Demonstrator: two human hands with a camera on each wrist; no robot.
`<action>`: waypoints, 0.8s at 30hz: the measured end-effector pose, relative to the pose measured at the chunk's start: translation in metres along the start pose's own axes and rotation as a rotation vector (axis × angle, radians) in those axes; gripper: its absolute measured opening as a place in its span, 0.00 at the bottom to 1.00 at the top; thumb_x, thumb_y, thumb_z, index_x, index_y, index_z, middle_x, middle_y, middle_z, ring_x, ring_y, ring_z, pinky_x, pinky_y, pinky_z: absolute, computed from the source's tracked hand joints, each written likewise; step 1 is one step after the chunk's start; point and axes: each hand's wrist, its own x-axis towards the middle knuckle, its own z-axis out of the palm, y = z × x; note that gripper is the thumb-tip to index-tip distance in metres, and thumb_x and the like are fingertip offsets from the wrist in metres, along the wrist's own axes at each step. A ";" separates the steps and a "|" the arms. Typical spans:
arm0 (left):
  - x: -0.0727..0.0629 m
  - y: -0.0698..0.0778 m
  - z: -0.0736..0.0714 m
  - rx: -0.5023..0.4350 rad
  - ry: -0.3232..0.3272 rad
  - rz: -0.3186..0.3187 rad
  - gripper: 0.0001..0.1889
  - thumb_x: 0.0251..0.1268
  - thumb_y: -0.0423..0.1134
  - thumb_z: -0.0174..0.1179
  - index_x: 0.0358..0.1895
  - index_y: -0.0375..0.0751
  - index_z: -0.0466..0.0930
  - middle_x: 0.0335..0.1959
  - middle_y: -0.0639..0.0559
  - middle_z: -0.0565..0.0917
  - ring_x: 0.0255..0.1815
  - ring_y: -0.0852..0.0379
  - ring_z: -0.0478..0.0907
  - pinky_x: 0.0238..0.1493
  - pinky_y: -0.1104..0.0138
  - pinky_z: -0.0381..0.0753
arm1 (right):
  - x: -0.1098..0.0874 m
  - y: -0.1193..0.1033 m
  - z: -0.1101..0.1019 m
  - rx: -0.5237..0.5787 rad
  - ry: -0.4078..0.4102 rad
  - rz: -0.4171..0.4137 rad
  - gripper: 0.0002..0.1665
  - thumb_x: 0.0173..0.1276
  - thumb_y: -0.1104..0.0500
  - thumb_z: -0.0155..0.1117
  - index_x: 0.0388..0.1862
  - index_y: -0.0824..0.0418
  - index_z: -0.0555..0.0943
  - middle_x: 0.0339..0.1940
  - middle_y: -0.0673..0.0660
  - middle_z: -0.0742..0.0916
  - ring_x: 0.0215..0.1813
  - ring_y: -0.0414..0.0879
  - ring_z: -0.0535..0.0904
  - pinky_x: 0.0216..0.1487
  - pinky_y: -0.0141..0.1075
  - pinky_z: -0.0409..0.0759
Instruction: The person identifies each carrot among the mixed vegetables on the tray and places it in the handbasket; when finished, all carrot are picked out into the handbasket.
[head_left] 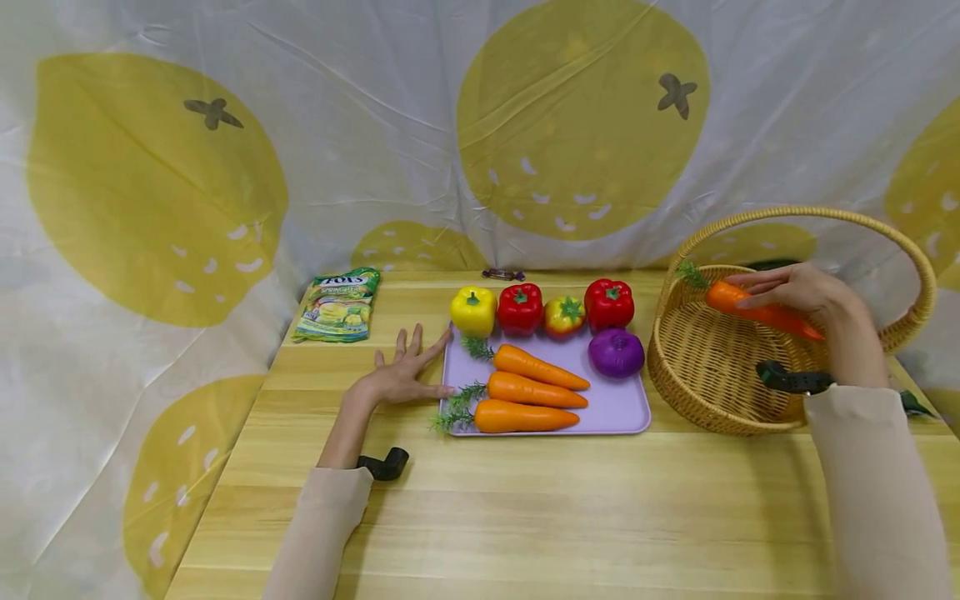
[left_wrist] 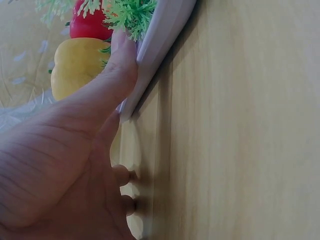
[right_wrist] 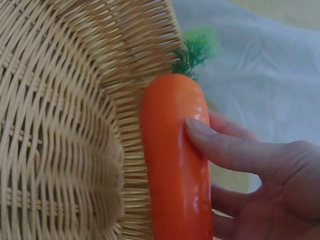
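While the carrot [right_wrist: 172, 160] hangs tilted over the basket [head_left: 686, 393], your right hand [head_left: 808, 290] grips it between thumb and fingers. Left of the basket, the tray [head_left: 615, 410] bears three more carrots [head_left: 536, 388], an onion [head_left: 617, 353], a yellow pepper [head_left: 473, 312] and red peppers [head_left: 520, 308]. Your left hand [head_left: 403, 375] has its fingers spread wide, thumb and forefinger touching the tray's left edge. Beyond that hand, a packet [head_left: 337, 307] lies on the table [head_left: 570, 517].
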 end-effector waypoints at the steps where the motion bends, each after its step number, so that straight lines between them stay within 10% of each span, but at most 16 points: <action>1: 0.000 0.000 0.000 0.001 0.001 0.001 0.53 0.68 0.67 0.62 0.85 0.65 0.35 0.84 0.35 0.22 0.83 0.30 0.14 0.71 0.23 0.20 | 0.002 0.001 0.000 0.003 -0.008 0.007 0.19 0.72 0.49 0.70 0.57 0.26 0.83 0.81 0.62 0.62 0.82 0.78 0.44 0.77 0.70 0.54; 7: 0.000 0.000 0.001 0.009 -0.002 -0.006 0.52 0.68 0.67 0.61 0.85 0.66 0.35 0.84 0.36 0.22 0.83 0.31 0.14 0.72 0.23 0.20 | 0.015 0.009 0.005 0.113 -0.055 0.031 0.23 0.71 0.52 0.72 0.59 0.27 0.83 0.60 0.25 0.78 0.84 0.74 0.38 0.81 0.67 0.49; 10: 0.001 0.000 0.001 0.002 -0.004 -0.005 0.52 0.68 0.67 0.61 0.85 0.66 0.35 0.84 0.35 0.22 0.83 0.31 0.14 0.72 0.24 0.19 | 0.020 0.012 0.008 0.181 -0.065 0.042 0.23 0.70 0.55 0.72 0.58 0.29 0.85 0.65 0.26 0.74 0.85 0.71 0.37 0.83 0.65 0.46; 17: 0.000 0.000 0.001 -0.002 0.003 -0.003 0.53 0.67 0.67 0.62 0.85 0.66 0.36 0.84 0.36 0.22 0.83 0.31 0.14 0.72 0.23 0.19 | 0.028 0.015 0.009 0.170 -0.110 0.013 0.22 0.72 0.61 0.70 0.58 0.36 0.86 0.82 0.63 0.55 0.84 0.74 0.35 0.82 0.68 0.45; 24: 0.000 0.000 0.001 -0.007 0.009 -0.001 0.54 0.66 0.68 0.63 0.85 0.65 0.36 0.84 0.36 0.22 0.83 0.30 0.15 0.71 0.22 0.20 | 0.035 0.021 0.009 0.089 -0.137 -0.032 0.22 0.75 0.62 0.65 0.60 0.38 0.84 0.50 0.25 0.83 0.82 0.73 0.49 0.80 0.63 0.57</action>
